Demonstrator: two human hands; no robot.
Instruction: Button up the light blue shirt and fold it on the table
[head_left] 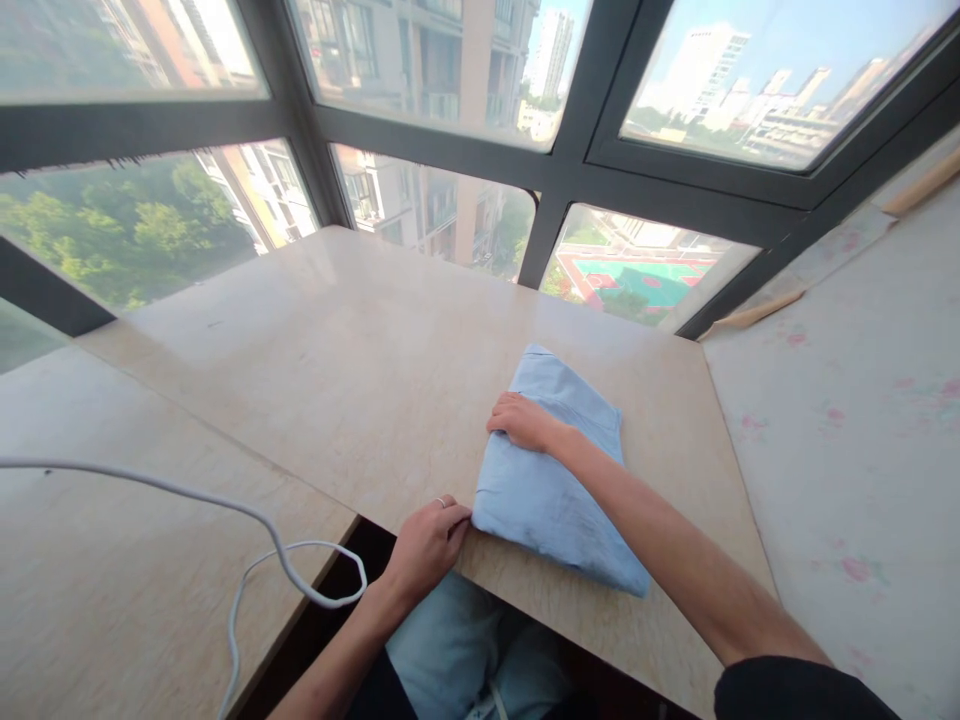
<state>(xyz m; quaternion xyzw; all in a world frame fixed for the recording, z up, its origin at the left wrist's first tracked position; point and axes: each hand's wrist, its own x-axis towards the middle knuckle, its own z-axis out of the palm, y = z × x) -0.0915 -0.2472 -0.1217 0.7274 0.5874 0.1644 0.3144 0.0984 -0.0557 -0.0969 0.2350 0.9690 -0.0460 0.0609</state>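
Note:
A folded light-blue cloth [559,500] lies on the stone-look windowsill counter [360,370], slanted, with its lower edge near the counter's front. Whether it is a garment, and of which kind, cannot be made out. My left hand [430,545], with a ring on one finger, pinches the cloth's lower left corner between thumb and fingertips. Across the upper left part of the cloth lies my right hand [521,422], its fingers curled together over the left edge. My right forearm passes above the cloth and hides part of its right side.
A grey-white cable [277,540] loops over the counter's left section and its front edge. Dark-framed windows [442,145] close off the back and left. On the right stands a wall with floral paper [832,480], peeling near the window. My legs are below the counter's front edge.

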